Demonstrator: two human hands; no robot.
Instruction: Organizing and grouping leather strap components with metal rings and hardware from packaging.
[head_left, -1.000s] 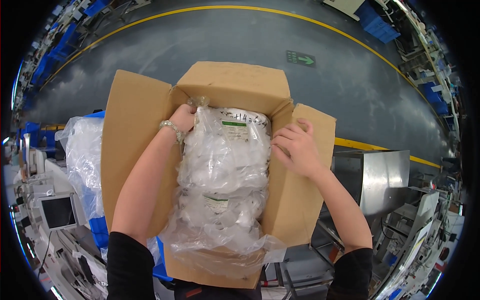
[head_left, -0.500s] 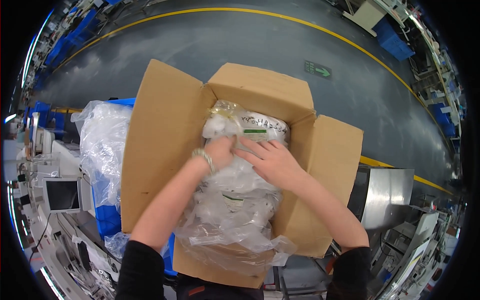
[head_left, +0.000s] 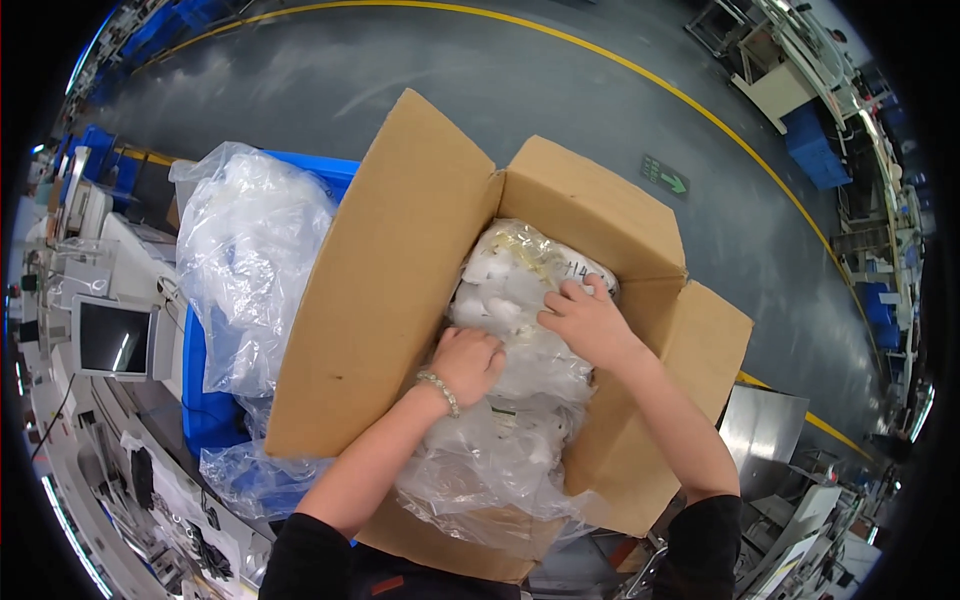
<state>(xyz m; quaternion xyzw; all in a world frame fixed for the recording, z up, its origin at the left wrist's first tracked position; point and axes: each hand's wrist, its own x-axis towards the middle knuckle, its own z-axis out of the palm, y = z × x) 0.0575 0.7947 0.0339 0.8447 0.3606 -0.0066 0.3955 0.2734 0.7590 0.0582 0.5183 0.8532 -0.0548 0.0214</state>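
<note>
Grey floor [head_left: 400,80] spans the upper frame; at left, an open carton's [head_left: 375,290] raised flap partly hides a blue bin [head_left: 203,390]. Centre, plastic bags [head_left: 535,372] fill the carton; the left hand's [head_left: 468,368] fingers curl there, clamped or not I cannot tell; the right hand's [head_left: 592,322], slightly apart, partly cover black handwriting [head_left: 582,270].

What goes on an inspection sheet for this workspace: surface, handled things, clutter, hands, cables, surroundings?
Surface: support beneath the cardboard box cannot be made out.
Handled things: box open, flaps spread; clear plastic bags with white contents inside.
Clutter: another filled clear bag in or over a blue bin, left of the box.
Hands: left hand and right hand at the bags, fingers curled; grip unclear.
Cables: thin dark cable below the monitor.
Surroundings: grey floor, arrow sign, metal cabinet at right.
</note>
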